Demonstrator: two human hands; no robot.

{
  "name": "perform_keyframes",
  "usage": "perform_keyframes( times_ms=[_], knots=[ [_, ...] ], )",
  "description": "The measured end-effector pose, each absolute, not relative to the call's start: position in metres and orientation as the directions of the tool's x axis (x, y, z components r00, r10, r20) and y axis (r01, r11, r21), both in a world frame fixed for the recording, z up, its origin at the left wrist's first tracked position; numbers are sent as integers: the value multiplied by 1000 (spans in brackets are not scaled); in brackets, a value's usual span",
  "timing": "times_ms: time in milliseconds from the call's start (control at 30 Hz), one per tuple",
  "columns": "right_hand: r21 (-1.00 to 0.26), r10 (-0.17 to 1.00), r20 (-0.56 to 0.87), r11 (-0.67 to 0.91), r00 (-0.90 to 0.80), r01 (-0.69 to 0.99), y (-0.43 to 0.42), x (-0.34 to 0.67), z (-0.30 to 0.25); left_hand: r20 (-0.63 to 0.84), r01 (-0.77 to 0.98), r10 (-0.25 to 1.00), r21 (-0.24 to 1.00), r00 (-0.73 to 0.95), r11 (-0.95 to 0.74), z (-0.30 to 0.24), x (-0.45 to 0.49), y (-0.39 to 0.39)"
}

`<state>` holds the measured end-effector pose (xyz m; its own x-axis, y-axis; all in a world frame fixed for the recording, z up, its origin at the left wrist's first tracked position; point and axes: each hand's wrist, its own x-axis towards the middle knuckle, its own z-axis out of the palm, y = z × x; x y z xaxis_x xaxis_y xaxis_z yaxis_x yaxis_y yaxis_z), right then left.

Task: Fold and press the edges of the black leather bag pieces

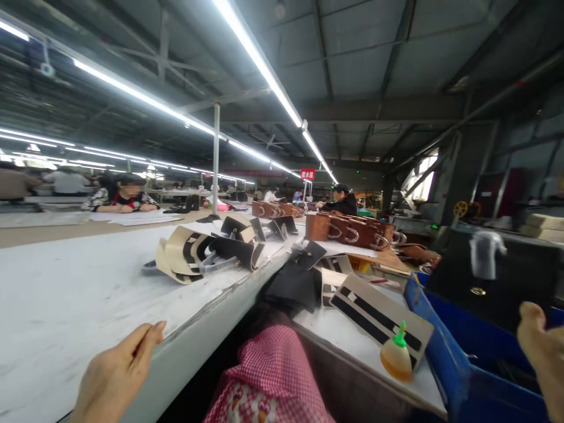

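My left hand [118, 370] hovers by the edge of the white-topped table [74, 294]. Its thumb and fingers are pressed together, and nothing shows between them. At the far right, my right hand [540, 352] is partly cut off by the picture edge and a little blurred. Its visible fingers look apart, with nothing seen in them. Just behind it, a black bag [497, 276] with a gold clasp and clear plastic wrapping leans in a blue crate [449, 352]. Whether the right hand touches the bag I cannot tell.
A squeeze bottle [396, 355] with a green nozzle stands beside a beige panel with black strips [379, 311] on a side table. Several black and cream bag pieces [187, 255] lie ahead, and brown bags [348, 229] stand beyond. Co-workers [126, 197] sit at farther tables.
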<state>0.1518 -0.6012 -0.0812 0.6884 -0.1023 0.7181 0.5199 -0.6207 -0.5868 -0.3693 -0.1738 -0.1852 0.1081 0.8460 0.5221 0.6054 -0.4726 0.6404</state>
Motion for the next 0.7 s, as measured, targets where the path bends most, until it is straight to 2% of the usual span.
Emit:
perform_keyframes(
  times_ms=[33, 67, 133, 200, 233, 300, 467, 567, 700],
  knots=[
    [-603, -127, 702, -629, 701, 490, -586, 158, -91, 436, 626, 892, 665, 115, -406, -179, -365, -176],
    [-592, -71, 683, -637, 727, 494, -564, 163, -103, 390, 636, 913, 676, 121, -373, -174, -361, -178],
    [-527, 206, 630, -594, 748, 608, -503, 164, -131, 356, 647, 926, 678, 125, -348, -169, -354, -180],
    [-457, 511, 536, -493, 672, 740, -430, 156, -161, 363, 650, 924, 674, 122, -351, -171, -351, -180],
    [-426, 619, 493, -440, 611, 790, -395, 149, -175, 362, 648, 923, 675, 126, -353, -172, -350, -179],
    [-369, 763, 418, -354, 494, 859, -332, 131, -200, 363, 631, 921, 683, 142, -367, -175, -351, -178],
    [-294, 863, 275, -343, 423, 892, -261, 106, -229, 377, 586, 907, 699, 186, -410, -178, -354, -176],
    [-290, 904, 216, -302, 370, 908, -262, 115, -224, 364, 601, 910, 688, 197, -405, -178, -353, -176],
    [-343, 942, 180, -208, 282, 916, -276, 129, -209, 349, 663, 918, 644, 188, -381, -175, -351, -177]
  ],
)
